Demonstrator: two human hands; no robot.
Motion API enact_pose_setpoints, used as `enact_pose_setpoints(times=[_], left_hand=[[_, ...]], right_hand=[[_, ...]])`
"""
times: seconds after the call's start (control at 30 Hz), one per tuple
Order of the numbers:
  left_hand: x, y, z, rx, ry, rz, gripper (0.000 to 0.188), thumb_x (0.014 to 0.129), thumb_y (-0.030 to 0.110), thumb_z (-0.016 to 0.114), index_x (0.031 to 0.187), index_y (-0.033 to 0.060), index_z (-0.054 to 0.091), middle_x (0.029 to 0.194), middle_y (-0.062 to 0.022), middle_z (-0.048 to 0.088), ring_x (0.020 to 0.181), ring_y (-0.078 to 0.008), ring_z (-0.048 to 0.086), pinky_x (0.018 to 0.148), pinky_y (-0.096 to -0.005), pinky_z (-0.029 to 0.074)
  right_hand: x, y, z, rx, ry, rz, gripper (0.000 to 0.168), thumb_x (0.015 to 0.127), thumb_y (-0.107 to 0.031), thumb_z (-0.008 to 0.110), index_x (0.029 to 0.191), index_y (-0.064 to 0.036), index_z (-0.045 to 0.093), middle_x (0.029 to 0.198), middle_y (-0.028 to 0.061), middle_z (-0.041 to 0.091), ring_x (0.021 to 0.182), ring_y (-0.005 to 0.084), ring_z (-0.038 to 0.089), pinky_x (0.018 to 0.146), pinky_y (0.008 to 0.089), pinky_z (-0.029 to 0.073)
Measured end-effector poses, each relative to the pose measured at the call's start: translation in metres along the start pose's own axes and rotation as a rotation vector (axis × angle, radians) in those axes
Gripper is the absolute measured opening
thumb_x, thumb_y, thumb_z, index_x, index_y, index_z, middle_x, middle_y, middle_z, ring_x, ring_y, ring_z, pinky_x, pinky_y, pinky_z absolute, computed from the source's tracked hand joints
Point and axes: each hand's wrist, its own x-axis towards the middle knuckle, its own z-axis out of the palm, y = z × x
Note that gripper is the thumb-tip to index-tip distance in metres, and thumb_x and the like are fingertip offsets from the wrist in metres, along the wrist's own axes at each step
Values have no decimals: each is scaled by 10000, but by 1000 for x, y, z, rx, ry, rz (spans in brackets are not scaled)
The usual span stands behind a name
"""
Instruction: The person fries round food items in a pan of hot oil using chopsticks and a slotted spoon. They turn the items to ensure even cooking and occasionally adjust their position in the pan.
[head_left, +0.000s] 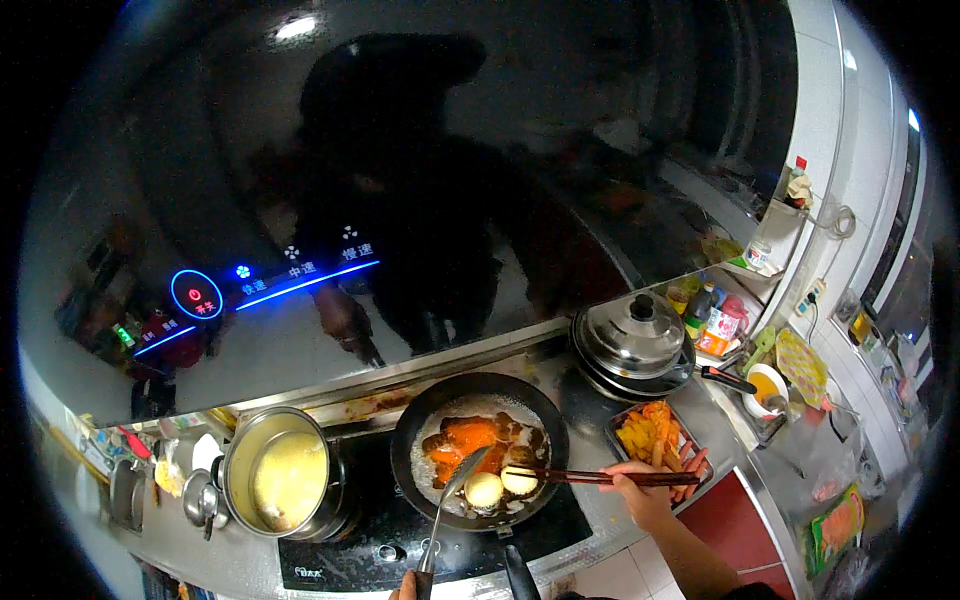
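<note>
A black frying pan (555, 450) stands on the glass cooktop (360, 562), with red-orange sauce, dark liquid and bubbling oil in it. Two pale round pieces of food (484, 490) lie at its lower right. My right hand (641, 491), right of the pan, holds dark wooden chopsticks (585, 477), whose tips are at the right-hand round piece. Only the fingers of my left hand (407, 586) show at the bottom edge, gripping the handle of a metal spatula (450, 491); its blade reaches into the sauce beside the left round piece.
A deep metal pot (232, 480) with yellowish liquid stands left. Behind right is a pan with a domed metal lid (630, 337). A tray (616, 442) of sausages and yellow pieces lies near my right hand. The dark range hood (450, 187) overhangs the cooktop. A white bowl (780, 382) and bottles stand farther right.
</note>
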Motion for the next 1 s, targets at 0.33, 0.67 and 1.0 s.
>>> enact_pose_setpoints(times=[0.33, 0.67, 1.0], left_hand=[[4, 3, 6, 19, 17, 71, 456, 742, 60, 547, 1174, 3, 413, 962, -268, 542, 806, -419, 536, 669, -438, 453], [3, 5, 11, 13, 6, 57, 408, 743, 68, 548, 1132, 7, 440, 912, -268, 547, 758, -416, 538, 634, -449, 445], [4, 3, 14, 9, 6, 58, 457, 743, 87, 556, 1173, 22, 416, 916, -264, 545, 758, -419, 536, 633, -448, 445]], right_hand=[[0, -3, 12, -23, -33, 11, 163, 842, -58, 483, 945, 52, 547, 889, 116, 595, 746, 171, 610, 713, 256, 479], [2, 7, 6, -43, 141, 50, 177, 851, -96, 474, 930, 51, 535, 865, 115, 595, 735, 190, 621, 704, 255, 483], [-3, -2, 10, -6, 173, 123, 166, 847, -84, 466, 898, 49, 552, 832, 132, 610, 726, 187, 624, 699, 255, 486]])
